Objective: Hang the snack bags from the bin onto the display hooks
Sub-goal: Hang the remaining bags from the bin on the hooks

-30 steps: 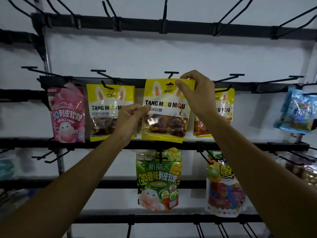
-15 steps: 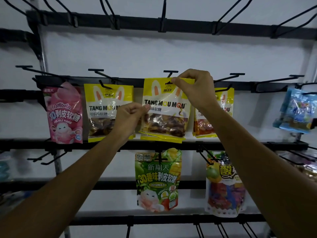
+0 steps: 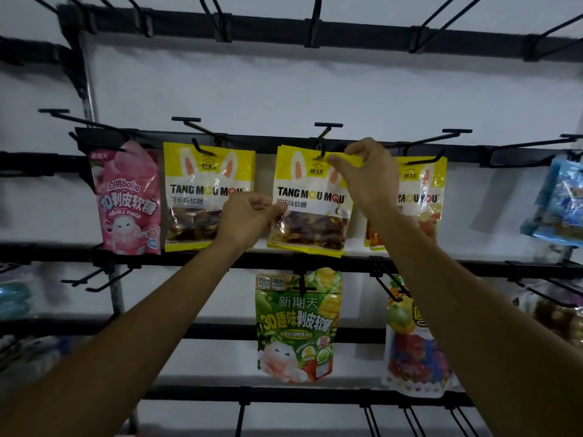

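Observation:
A yellow Tang Mou Mou snack bag (image 3: 310,197) with rabbit ears printed on it hangs tilted at the middle display hook (image 3: 323,141); the hook's tip sits at the bag's top hole. My right hand (image 3: 367,173) pinches the bag's top right edge. My left hand (image 3: 249,216) pinches its left side, about halfway down. The bin is out of view.
The same row holds a pink bag (image 3: 127,200), a second yellow bag (image 3: 205,197) and a third yellow bag (image 3: 422,200) behind my right wrist. A blue bag (image 3: 561,203) hangs far right. Below hang a green bag (image 3: 298,326) and a multicoloured bag (image 3: 416,348). Bare hooks line the top rail (image 3: 315,25).
The bag's top has shifted a little up against the hook tip, with my right fingers now pinching the top edge just right of the hole. My left hand keeps its hold.

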Demonstrator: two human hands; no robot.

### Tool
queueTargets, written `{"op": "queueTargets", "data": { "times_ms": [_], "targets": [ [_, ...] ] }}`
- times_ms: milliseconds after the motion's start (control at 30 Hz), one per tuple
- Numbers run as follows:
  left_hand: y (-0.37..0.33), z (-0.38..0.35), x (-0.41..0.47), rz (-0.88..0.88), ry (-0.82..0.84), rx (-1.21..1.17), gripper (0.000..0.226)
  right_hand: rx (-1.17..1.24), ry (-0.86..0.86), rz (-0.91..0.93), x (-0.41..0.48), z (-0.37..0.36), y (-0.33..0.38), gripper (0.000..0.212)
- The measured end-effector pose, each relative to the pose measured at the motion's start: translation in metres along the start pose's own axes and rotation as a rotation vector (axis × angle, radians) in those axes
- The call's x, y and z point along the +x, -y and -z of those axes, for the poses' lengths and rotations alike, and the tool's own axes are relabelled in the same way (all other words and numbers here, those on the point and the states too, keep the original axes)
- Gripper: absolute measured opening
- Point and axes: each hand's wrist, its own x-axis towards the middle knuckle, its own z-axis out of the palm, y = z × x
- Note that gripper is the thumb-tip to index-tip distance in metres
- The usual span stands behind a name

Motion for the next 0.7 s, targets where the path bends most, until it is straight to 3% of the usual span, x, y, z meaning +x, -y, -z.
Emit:
{"op": "queueTargets", "data": {
  "times_ms": [133,267,433,700],
  "targets": [
    [0.002,-0.007,0.002,0.041,-0.013,-0.001,0.034,0.032,-0.048,-0.006,-0.011,-0.001,-0.009,0.045],
    [-0.004,-0.014,-0.008,0.022,-0.048,0.018,0.033,0.013,-0.052,-0.036,-0.026,0.003,-0.015,0.037],
    [-0.006,-0.016,-0.023,0.063,-0.016,-0.033,0.014,-0.013,0.028,-0.085,-0.044,0.011,-0.022,0.021],
    [-0.004,-0.005,-0.061,0.165,0.041,-0.054,0.028,-0.070,0.196,-0.175,-0.083,0.029,-0.025,0.025]
  ]
}}
